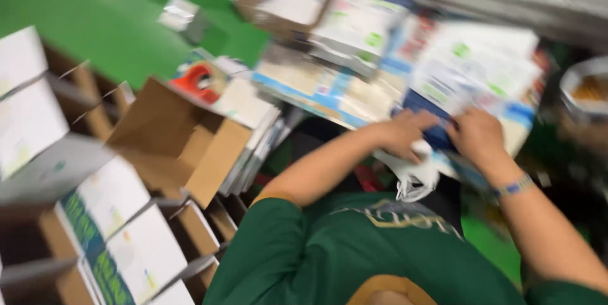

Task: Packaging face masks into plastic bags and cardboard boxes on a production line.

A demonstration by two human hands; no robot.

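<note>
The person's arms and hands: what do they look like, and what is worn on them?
Both forearms are bare. Short dark green sleeves with a tan band at the hem end above the elbows. The right wrist carries a thin blue patterned wristband. The left hand and right hand wear no gloves; the blur hides any rings.

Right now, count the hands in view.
2. The left hand and the right hand lie side by side on the blue-and-white packets, upper right of centre. The picture is blurred; other hands may be hidden.
</note>
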